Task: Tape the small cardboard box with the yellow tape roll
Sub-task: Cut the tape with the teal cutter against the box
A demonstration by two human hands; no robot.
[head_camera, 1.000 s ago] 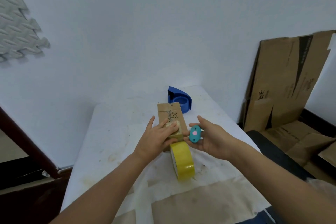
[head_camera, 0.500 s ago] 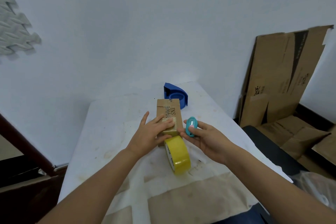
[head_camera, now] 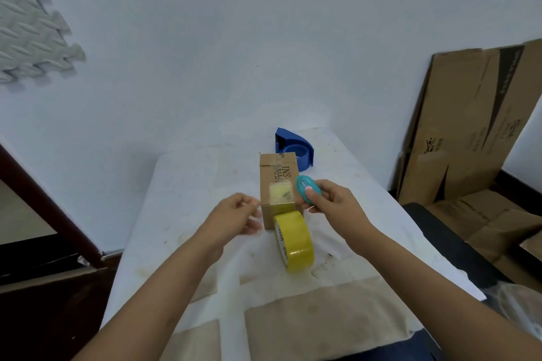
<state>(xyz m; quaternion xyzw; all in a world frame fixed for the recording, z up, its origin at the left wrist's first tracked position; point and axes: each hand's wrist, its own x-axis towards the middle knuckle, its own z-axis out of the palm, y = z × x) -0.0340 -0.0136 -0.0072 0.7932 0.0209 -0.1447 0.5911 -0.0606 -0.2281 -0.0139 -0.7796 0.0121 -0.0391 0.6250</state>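
Working from the largest thing down, we have the white-covered bench (head_camera: 187,184), with the small cardboard box (head_camera: 275,182) lying on it near the middle, a blue tape dispenser (head_camera: 293,146) just behind it. We judge the box light and fairly stiff, likely to skid on the cloth unless a palm presses its top; its flat sides are the place to steady it. A strip of yellow tape (head_camera: 281,192) already lies across the top and runs down the near face to the yellow tape roll (head_camera: 294,243), which stands on edge touching the box. We judge the roll rigid and light, best taken by the rim or through the core, and the free tape thin and sticky, so it wants tension. Our left hand (head_camera: 234,215) is blurred, just left of the box, fingers loosely curled and holding nothing we can see. Our right hand (head_camera: 334,208) has its grip closed on a small teal cutter (head_camera: 307,188) beside the box's right edge.
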